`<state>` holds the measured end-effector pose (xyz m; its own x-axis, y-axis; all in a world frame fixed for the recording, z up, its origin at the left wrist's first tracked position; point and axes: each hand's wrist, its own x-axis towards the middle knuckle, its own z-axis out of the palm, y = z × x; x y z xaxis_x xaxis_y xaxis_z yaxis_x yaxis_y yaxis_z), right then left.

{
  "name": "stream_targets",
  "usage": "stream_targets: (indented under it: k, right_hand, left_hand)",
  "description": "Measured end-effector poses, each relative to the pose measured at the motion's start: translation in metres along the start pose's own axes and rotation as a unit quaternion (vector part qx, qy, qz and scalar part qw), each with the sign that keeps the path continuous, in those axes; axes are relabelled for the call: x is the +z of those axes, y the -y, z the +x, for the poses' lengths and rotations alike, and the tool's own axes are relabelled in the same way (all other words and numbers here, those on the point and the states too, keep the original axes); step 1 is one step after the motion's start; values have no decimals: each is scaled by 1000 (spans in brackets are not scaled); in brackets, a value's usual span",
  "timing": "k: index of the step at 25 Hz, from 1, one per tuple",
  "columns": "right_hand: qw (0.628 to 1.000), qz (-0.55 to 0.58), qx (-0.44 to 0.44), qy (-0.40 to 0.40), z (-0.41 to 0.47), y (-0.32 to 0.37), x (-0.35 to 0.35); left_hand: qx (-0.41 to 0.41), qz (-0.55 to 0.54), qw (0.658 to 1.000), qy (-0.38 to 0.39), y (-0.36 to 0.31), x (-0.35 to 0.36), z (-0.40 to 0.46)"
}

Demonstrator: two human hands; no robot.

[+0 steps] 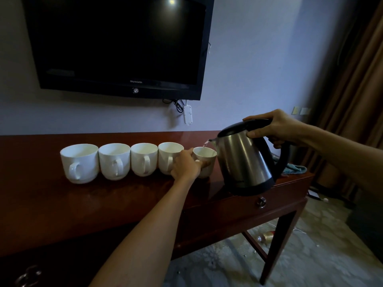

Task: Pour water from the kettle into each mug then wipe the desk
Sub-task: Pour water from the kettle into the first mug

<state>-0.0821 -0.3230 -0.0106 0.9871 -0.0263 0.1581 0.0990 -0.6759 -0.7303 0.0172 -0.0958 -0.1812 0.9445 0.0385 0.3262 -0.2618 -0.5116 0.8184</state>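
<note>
Head cam looks down at a dark reddish-brown polished wooden desk [116, 204] w/ five white ceramic mugs in a row, handles facing near. From left: first mug [79, 162], second mug [114, 160], third mug [144, 158], fourth mug [169, 156], all touching or just beside each other. Fifth mug [206, 160] sits at the right end. Left hand [186, 165] grips the fifth mug, fingers curled round its near side. Right hand [275, 127] is wrapped round the black handle of a brushed-steel electric kettle w/ black lid and base [244, 162], held above the desk & tilted left, spout over the fifth mug; a thin stream of water [205, 143] falls into it. Teal cloth [294, 169] lies on the desk's right end, partly behind the kettle. Black flat-screen TV [118, 44] hangs on the far wall.
</note>
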Motion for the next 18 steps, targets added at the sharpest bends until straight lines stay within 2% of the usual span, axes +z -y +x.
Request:
stream_targets:
  k: [18]
  right_hand:
    - [1000, -4, -5, 4, 3, -1, -1]
  left_hand:
    - [-2, -3, 1000, -5, 1, 2, 2]
